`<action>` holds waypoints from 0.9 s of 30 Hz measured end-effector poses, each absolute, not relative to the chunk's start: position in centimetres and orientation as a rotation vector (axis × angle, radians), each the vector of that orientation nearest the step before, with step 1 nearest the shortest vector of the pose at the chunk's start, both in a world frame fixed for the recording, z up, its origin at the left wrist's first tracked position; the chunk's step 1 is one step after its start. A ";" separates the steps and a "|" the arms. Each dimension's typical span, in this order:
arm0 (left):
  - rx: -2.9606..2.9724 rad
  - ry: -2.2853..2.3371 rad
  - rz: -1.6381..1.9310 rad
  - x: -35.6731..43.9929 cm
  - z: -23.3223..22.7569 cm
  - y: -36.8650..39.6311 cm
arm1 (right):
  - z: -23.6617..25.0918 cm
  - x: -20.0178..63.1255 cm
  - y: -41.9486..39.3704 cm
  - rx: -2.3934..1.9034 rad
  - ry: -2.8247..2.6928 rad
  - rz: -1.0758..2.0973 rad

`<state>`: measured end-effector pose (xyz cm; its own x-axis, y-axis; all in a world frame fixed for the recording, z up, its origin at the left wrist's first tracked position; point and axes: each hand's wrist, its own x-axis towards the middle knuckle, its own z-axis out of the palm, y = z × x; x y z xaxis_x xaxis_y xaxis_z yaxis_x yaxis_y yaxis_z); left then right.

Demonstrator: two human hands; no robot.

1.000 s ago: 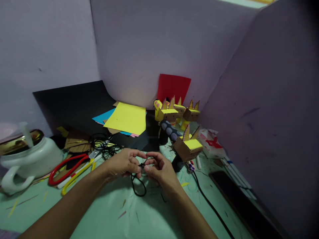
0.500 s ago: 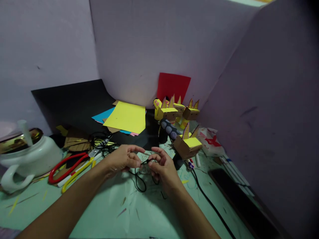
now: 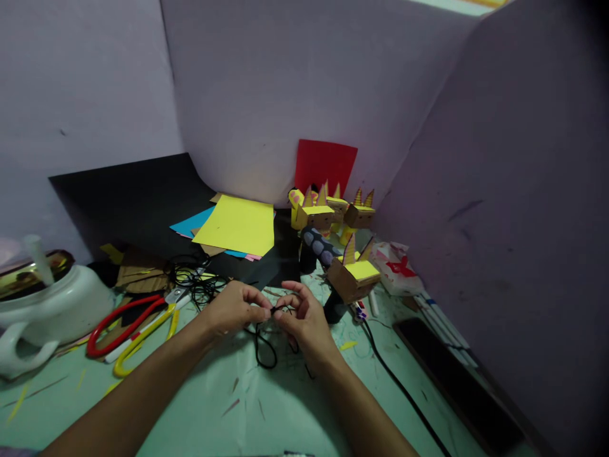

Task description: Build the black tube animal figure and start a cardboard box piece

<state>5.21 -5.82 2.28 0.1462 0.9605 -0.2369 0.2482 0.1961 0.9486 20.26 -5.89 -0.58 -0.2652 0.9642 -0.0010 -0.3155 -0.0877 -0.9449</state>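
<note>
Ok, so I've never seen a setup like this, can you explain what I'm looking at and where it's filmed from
There's no machine here, just a person's two bare hands, seen from a camera worn on their head, looking forward and down. The left hand and right hand pinch a thin black cord. On the green surface lie scissors with red and yellow handles and a tangle of black cord. Farther back is coloured paper; beyond the right hand stand box-headed cardboard figures.
</note>
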 end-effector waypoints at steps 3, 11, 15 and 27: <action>1.201 1.302 0.836 5.0 2.4 -5.6 | -0.6 20.3 -6.0 -0.867 -1.129 1.571; 1.106 1.217 0.939 4.9 2.6 -5.3 | -0.5 20.3 -6.0 -0.891 -1.134 1.569; 1.100 1.200 0.930 4.9 2.4 -5.3 | -0.5 20.3 -6.0 -0.884 -1.119 1.574; 1.098 1.202 0.950 4.8 2.8 -5.4 | -1.4 20.7 -6.0 -1.001 -1.468 1.000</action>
<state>4.78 -5.45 2.77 0.1355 0.9655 -0.2224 0.0070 0.2235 0.9747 20.67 -5.99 -1.44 -0.1016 0.9506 0.2932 0.0749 0.3012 -0.9506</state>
